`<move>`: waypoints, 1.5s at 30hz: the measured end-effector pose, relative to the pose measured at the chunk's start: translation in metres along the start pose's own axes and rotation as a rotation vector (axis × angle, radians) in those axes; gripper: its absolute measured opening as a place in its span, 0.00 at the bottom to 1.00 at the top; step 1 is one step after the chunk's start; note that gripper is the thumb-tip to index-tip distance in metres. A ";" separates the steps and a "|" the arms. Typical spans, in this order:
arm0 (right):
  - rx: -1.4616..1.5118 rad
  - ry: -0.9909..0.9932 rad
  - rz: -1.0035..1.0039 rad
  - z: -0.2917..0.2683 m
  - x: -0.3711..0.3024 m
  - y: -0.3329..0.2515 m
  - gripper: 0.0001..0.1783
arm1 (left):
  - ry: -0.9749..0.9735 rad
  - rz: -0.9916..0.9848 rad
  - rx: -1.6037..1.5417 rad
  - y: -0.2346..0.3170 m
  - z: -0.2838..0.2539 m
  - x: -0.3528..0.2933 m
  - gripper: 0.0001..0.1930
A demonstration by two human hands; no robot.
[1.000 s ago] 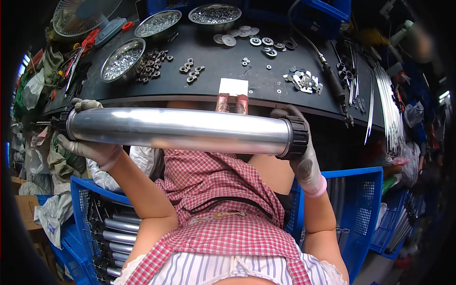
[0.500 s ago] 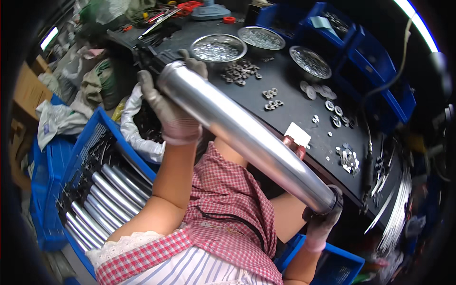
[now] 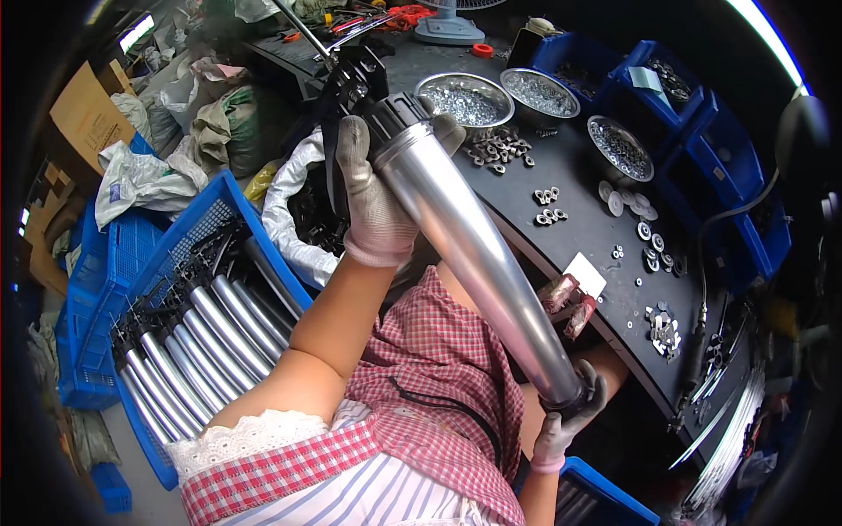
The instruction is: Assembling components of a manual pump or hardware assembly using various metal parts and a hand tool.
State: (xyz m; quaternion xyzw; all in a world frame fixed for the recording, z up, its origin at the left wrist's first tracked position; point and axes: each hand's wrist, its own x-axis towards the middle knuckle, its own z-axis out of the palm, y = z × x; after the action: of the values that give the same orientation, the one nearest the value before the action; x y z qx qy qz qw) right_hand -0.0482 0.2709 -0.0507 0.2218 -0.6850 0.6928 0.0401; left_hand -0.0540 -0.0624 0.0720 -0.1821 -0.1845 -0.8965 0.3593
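A long silver metal tube (image 3: pixel 474 254) slants across my lap, its upper end far left and its lower end near right. My left hand (image 3: pixel 377 193), in a pale work glove, is closed round it near the top, thumb on one side and fingertips showing on the other. A black ribbed collar (image 3: pixel 395 118) sits at that end, in front of a black fitting (image 3: pixel 355 83) with a thin metal rod; whether these two are joined I cannot tell. My right hand (image 3: pixel 574 412), also gloved, grips the tube's lower end, where a dark piece shows under the fingers.
Left of me, a blue crate (image 3: pixel 224 197) holds several silver tubes (image 3: pixel 219 324). On the dark workbench (image 3: pixel 588 228) are metal bowls (image 3: pixel 465 98) of small parts, loose washers (image 3: pixel 645 231), blue bins (image 3: pixel 719 167) and a red-wrapped clamp-like piece (image 3: pixel 557 294). Thin rods (image 3: pixel 728 438) lie at right.
The tube has swung steeper, and its lower end has shifted slightly left. My left hand has moved right with the upper end, where the black collar now shows. The whole view has shifted too.
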 end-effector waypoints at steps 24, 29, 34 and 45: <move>-0.400 0.036 -0.445 -0.018 -0.006 0.010 0.52 | -0.080 -0.010 -0.155 -0.010 -0.006 0.015 0.40; 0.645 -0.199 0.886 -0.023 -0.014 -0.016 0.42 | -0.172 0.056 -0.001 -0.014 -0.015 0.016 0.35; -0.371 0.317 -0.503 -0.013 -0.004 -0.015 0.54 | -0.077 0.004 -0.141 -0.020 -0.011 0.013 0.37; 0.157 0.146 0.365 -0.006 -0.019 -0.022 0.39 | -0.258 -0.139 -0.442 -0.033 -0.048 0.021 0.41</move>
State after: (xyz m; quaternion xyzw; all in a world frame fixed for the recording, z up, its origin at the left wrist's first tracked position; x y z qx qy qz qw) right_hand -0.0247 0.2828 -0.0366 0.0458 -0.6530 0.7540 -0.0541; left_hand -0.1009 -0.0746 0.0334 -0.3557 -0.0408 -0.9070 0.2218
